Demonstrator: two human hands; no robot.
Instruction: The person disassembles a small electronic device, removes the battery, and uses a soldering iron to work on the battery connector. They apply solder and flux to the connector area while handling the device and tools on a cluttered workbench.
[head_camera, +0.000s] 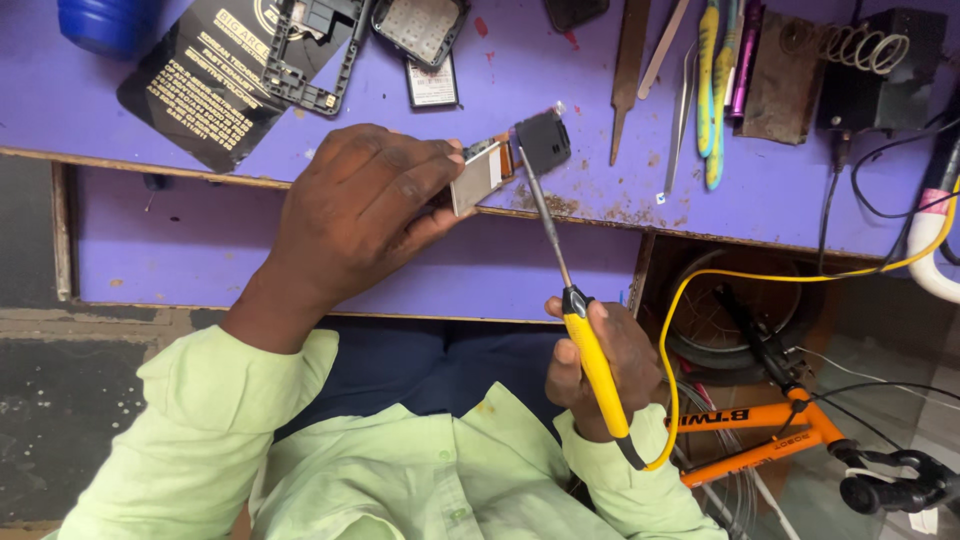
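Small phone part (483, 172), flat, silvery with an orange edge, held just over the front edge of the purple bench (560, 190). A dark square piece (543, 141) sits at its upper right corner, touching or nearly so. The part's long axis runs low-left to high-right.

Left hand (355, 215) grasps the part: fingers wrapped over its left end, thumb beneath. This is the nearer hand, in contact with it.

Right hand (600, 365) sits lower, near the lap, clenched around the yellow handle of a soldering iron (590, 355). The thin metal shaft rises up and slightly left; its tip meets the part beside the dark piece. So the part lies up and left from the right fingers, a shaft's length away. A yellow cord (700, 290) loops off the handle's bottom end to the right.

On the bench beyond: tweezers (682, 110), files, a black phone frame (310, 50), a coiled iron stand (850, 45). An orange bicycle (770, 430) stands at the right.
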